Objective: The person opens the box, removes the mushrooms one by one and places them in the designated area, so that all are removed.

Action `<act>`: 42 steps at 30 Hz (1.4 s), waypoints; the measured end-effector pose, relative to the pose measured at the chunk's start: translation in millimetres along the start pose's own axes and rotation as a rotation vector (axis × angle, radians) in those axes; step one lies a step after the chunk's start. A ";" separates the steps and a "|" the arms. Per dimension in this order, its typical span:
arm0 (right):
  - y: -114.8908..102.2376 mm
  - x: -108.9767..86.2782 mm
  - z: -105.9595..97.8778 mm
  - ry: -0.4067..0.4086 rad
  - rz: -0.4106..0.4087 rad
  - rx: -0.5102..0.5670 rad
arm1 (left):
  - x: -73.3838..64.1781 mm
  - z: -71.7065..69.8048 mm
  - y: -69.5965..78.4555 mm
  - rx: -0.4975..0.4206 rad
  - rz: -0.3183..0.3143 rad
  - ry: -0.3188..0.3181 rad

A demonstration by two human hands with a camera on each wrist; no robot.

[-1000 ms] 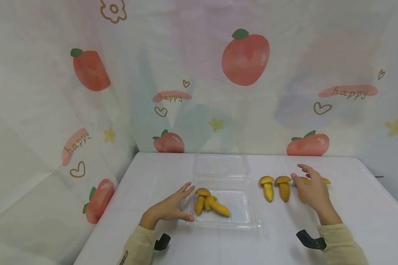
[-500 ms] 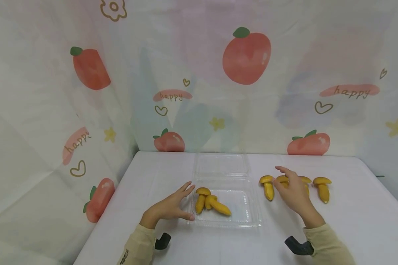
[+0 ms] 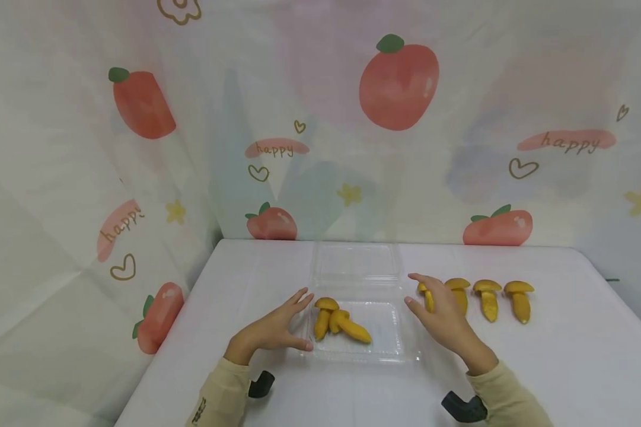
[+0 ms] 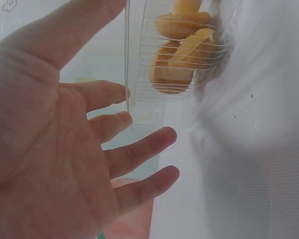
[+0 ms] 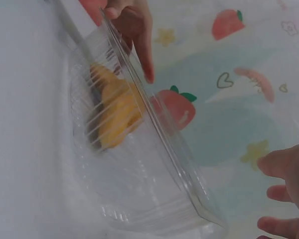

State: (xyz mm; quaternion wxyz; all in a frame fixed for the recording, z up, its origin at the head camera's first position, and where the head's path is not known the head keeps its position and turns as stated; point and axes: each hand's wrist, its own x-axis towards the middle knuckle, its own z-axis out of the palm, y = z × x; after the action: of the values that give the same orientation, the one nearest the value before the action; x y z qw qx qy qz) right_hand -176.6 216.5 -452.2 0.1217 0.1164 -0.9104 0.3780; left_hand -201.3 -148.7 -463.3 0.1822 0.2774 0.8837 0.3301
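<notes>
A clear plastic clamshell box point(image 3: 384, 326) lies with its lid point(image 3: 357, 261) folded back. Inside its left half are two yellow toy mushrooms point(image 3: 351, 329), one leaning across the other. My left hand point(image 3: 269, 327) touches the box's left rim, fingers spread and thumb at the near corner; in the left wrist view the fingertips point(image 4: 122, 117) meet the rim. My right hand point(image 3: 444, 317) hovers to the right of the box with fingers spread and nothing in it. It partly covers the leftmost mushroom point(image 3: 429, 298) of a row on the table.
Several more yellow mushrooms point(image 3: 488, 301) stand in line to the right, caps toward the back. A white cloth covers the table point(image 3: 581, 356). Behind rises a curtain point(image 3: 320, 89) printed with peaches, and a similar one borders the left side.
My right hand has moved left along the mushroom row toward the box, empty throughout, uncovering the right-hand mushrooms. The left hand has kept its place at the rim. The head view has tilted slightly down.
</notes>
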 end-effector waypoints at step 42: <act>-46.5 7.8 84.3 -0.480 -0.164 0.028 | 1.4 1.7 0.4 0.001 0.007 0.009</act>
State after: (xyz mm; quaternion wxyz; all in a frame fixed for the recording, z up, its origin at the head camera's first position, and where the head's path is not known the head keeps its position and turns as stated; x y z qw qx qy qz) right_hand -181.1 123.3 -476.8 -0.0691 0.2780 -0.8954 0.3410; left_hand -201.4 -146.8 -464.5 0.1768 0.2789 0.8838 0.3313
